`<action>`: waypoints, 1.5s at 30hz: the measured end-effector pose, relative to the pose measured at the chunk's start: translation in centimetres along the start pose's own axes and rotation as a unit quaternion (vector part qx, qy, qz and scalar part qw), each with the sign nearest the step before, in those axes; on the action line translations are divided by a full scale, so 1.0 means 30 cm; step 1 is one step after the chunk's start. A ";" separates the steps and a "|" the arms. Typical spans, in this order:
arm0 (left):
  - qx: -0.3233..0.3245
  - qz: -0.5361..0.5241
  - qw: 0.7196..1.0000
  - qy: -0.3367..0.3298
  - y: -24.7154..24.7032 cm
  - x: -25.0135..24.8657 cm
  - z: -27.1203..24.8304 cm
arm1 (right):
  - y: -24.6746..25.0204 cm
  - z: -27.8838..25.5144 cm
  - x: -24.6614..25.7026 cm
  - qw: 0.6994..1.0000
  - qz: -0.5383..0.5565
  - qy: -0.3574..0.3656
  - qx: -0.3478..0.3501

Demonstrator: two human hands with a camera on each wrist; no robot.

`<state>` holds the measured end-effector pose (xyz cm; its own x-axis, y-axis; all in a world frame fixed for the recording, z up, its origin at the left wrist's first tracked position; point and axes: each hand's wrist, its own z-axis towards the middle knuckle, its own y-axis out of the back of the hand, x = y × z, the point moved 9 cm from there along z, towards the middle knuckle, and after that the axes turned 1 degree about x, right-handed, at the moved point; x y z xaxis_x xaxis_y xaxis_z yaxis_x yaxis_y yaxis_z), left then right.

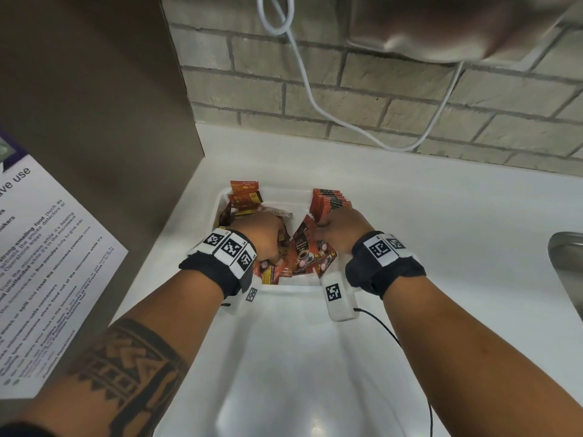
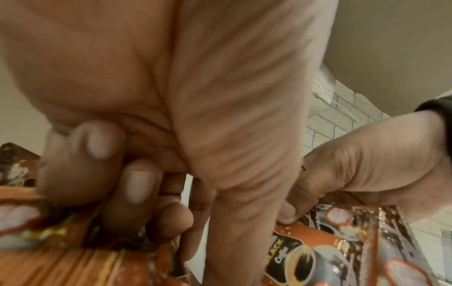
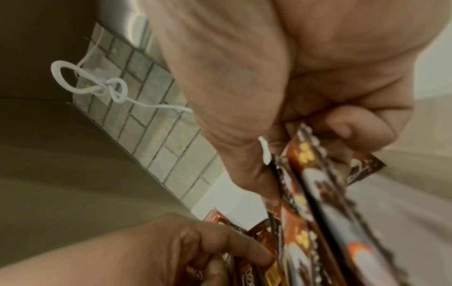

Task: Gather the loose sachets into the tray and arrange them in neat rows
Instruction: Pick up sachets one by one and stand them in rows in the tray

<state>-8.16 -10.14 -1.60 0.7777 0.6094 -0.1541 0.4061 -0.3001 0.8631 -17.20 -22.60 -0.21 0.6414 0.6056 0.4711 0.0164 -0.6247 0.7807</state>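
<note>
A long white tray (image 1: 293,348) lies on the white counter. At its far end are orange and brown coffee sachets: a loose heap (image 1: 307,255) in the middle, a few leaning at the back left (image 1: 245,197), and a neat upright row (image 1: 329,200) at the back right. My left hand (image 1: 268,241) is down in the heap, its fingers (image 2: 137,185) curled onto sachets (image 2: 61,257). My right hand (image 1: 328,225) grips a small bundle of sachets (image 3: 318,203) on edge between thumb and fingers, just in front of the upright row.
A brown panel (image 1: 104,105) with a printed notice (image 1: 41,263) stands close on the left. Behind is a brick wall (image 1: 394,96) with a hanging white cable (image 1: 303,67). A steel sink edge (image 1: 568,250) shows at the right, a steel fitting (image 1: 441,23) overhead.
</note>
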 end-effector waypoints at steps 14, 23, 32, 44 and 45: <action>-0.154 -0.300 0.941 0.009 0.184 0.034 -0.039 | 0.068 0.003 -0.002 0.973 0.228 0.040 -0.006; 0.020 -0.799 0.601 -0.029 0.076 -0.083 -0.037 | 0.077 -0.008 0.039 0.881 0.469 0.058 -0.004; -0.052 -0.802 0.588 -0.090 0.095 -0.105 -0.022 | 0.058 -0.021 0.094 0.945 0.301 0.117 -0.050; -0.141 -0.719 0.673 -0.099 0.099 -0.042 -0.045 | 0.064 -0.023 0.035 0.907 0.415 0.037 -0.054; -0.148 -0.703 0.689 -0.098 0.102 -0.043 -0.049 | 0.064 -0.029 0.038 0.909 0.412 0.038 -0.055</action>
<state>-8.61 -10.77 1.94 -0.2223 0.0260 -0.9746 0.7317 0.6651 -0.1491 -17.09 -22.67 2.18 0.3461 -0.0098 0.9381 -0.5250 -0.8308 0.1850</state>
